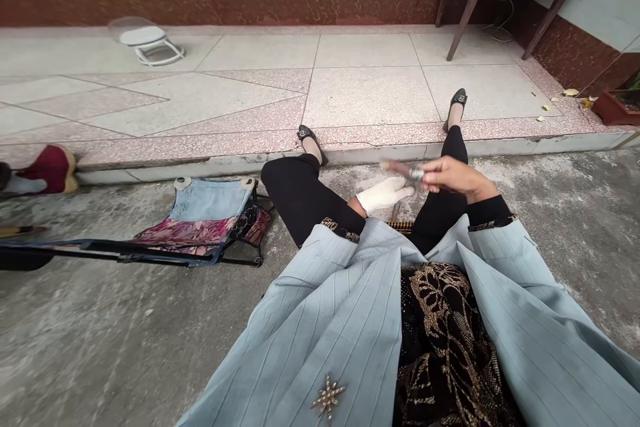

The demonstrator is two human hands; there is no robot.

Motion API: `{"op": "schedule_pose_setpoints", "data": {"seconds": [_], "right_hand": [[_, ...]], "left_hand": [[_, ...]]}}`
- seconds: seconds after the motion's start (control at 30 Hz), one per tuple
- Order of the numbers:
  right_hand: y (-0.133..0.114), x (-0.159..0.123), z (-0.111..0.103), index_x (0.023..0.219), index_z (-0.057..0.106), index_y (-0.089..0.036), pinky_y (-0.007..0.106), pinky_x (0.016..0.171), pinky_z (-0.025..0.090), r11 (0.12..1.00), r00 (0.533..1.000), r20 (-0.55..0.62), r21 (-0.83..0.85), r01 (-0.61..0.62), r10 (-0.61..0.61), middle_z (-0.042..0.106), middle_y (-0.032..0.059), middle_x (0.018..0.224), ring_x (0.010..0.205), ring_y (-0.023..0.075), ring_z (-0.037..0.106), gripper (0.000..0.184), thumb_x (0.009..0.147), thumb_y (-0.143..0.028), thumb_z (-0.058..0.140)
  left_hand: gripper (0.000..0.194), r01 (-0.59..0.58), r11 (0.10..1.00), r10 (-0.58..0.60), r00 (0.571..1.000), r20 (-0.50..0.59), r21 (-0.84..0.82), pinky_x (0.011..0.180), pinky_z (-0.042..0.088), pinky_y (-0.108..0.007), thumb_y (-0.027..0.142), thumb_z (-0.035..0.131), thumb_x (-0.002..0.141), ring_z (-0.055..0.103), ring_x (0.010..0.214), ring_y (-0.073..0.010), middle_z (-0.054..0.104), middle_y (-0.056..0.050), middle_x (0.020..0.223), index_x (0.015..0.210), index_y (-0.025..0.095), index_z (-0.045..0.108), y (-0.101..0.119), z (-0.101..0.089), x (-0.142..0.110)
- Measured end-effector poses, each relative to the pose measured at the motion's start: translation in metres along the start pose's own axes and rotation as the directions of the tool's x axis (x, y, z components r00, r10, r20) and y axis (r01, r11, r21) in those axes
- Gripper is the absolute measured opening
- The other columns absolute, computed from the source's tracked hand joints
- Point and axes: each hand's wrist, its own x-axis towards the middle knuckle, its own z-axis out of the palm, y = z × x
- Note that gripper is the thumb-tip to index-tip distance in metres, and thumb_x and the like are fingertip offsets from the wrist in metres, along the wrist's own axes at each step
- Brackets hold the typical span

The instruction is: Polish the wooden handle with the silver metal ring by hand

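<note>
Motion blur smears the brown end of the stick-like tool (397, 167), and my right hand (453, 177) covers its other end, so I can't make out its whole shape. Below, a black-and-yellow woven thing (400, 226) is mostly hidden. My right fingers are closed around the tool just behind its silvery band (416, 175); the blurred fingers of my gloved left hand (383, 195) sit beside that band, and I can't tell whether they grip or touch it. All this is on my side of the tiled step (370, 97), over rough concrete (125, 347). A floral recliner (185, 233), cut off leftward, stands before the step; a white stool (150, 43) and a cropped wooden table (477, 3) stand on it.
</note>
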Motion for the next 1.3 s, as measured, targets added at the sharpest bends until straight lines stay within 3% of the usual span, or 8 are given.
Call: {"op": "schedule_pose_setpoints", "data": {"seconds": [0.13,0.33,0.5,0.6,0.9,1.07,1.17,1.3], "right_hand": [[0.007,0.006,-0.010,0.081,0.066,-0.013,0.021,0.047,0.035,1.000,0.909,-0.416,0.017,-0.008,0.015,0.058,0.0007,0.066,0.053,0.0074,0.046,0.030,0.078,-0.043,0.072],[0.020,0.012,-0.015,0.092,0.072,-0.014,0.025,0.056,0.038,0.799,0.842,-0.524,-0.449,-0.399,0.125,0.062,0.0028,0.066,0.059,0.0135,0.053,0.022,0.087,-0.032,0.060],[0.011,0.011,-0.004,0.082,0.072,-0.014,0.026,0.059,0.038,0.541,0.873,-0.274,-0.698,-0.468,0.403,0.069,0.0077,0.074,0.061,0.0146,0.058,0.017,0.087,-0.025,0.060],[0.007,0.009,-0.001,0.079,0.071,-0.015,0.024,0.058,0.039,0.635,0.877,-0.047,-0.671,-0.382,0.477,0.067,0.0052,0.071,0.058,0.0126,0.055,0.018,0.087,-0.027,0.060],[0.002,0.000,-0.002,0.092,0.073,-0.012,0.021,0.055,0.037,0.937,0.892,0.398,-0.343,-0.070,0.212,0.063,-0.0004,0.069,0.057,0.0084,0.050,0.032,0.083,-0.042,0.066],[-0.004,-0.001,0.003,0.095,0.069,-0.012,0.022,0.055,0.038,0.999,0.999,0.016,0.026,0.038,-0.038,0.060,-0.0004,0.072,0.057,0.0074,0.046,0.036,0.081,-0.045,0.070],[0.000,0.006,0.003,0.083,0.064,-0.014,0.022,0.052,0.035,0.992,0.954,-0.294,0.098,0.083,-0.051,0.059,0.0005,0.071,0.055,0.0073,0.044,0.033,0.079,-0.046,0.071],[0.014,0.017,-0.004,0.088,0.066,-0.014,0.023,0.052,0.035,0.972,0.866,-0.490,-0.142,-0.189,0.097,0.058,0.0009,0.067,0.055,0.0100,0.046,0.026,0.084,-0.040,0.064]], "left_hand": [[0.031,0.062,0.987,-0.062,0.998,-0.002,0.148,0.085,0.043,-0.029,0.037,0.041,0.098,0.062,0.093,-0.0192,0.069,-0.007,0.095,0.103,0.018,0.065,-0.001,0.005,-0.003],[0.033,0.119,0.886,-0.115,0.993,-0.037,0.448,0.077,0.042,-0.029,0.039,0.038,0.100,0.065,0.086,-0.0199,0.070,-0.009,0.095,0.110,0.020,0.063,0.001,0.003,-0.007],[0.033,0.096,0.801,-0.080,0.995,-0.053,0.591,0.068,0.040,-0.029,0.038,0.037,0.100,0.065,0.079,-0.0206,0.070,-0.009,0.090,0.110,0.020,0.064,0.002,-0.005,-0.008],[0.034,0.057,0.777,-0.045,0.998,-0.035,0.627,0.066,0.039,-0.028,0.036,0.035,0.101,0.066,0.078,-0.0201,0.070,-0.008,0.088,0.107,0.021,0.064,0.005,-0.012,-0.009],[0.032,-0.105,0.954,0.095,0.994,0.049,0.281,0.080,0.045,-0.024,0.032,0.039,0.101,0.065,0.090,-0.0159,0.071,-0.006,0.102,0.111,0.016,0.064,0.008,-0.021,-0.010],[0.037,0.072,0.977,-0.068,0.997,-0.026,0.200,0.079,0.047,-0.027,0.033,0.034,0.100,0.065,0.088,-0.0176,0.071,-0.008,0.099,0.109,0.014,0.065,0.000,-0.012,-0.007],[0.034,0.077,0.962,-0.077,0.997,-0.009,0.262,0.082,0.046,-0.028,0.036,0.037,0.099,0.064,0.092,-0.0187,0.071,-0.006,0.099,0.105,0.018,0.066,0.002,-0.004,-0.008],[0.031,0.076,0.941,-0.076,0.997,-0.013,0.328,0.081,0.044,-0.028,0.038,0.040,0.099,0.064,0.092,-0.0187,0.071,-0.006,0.099,0.106,0.022,0.066,0.006,0.004,-0.009]]}}
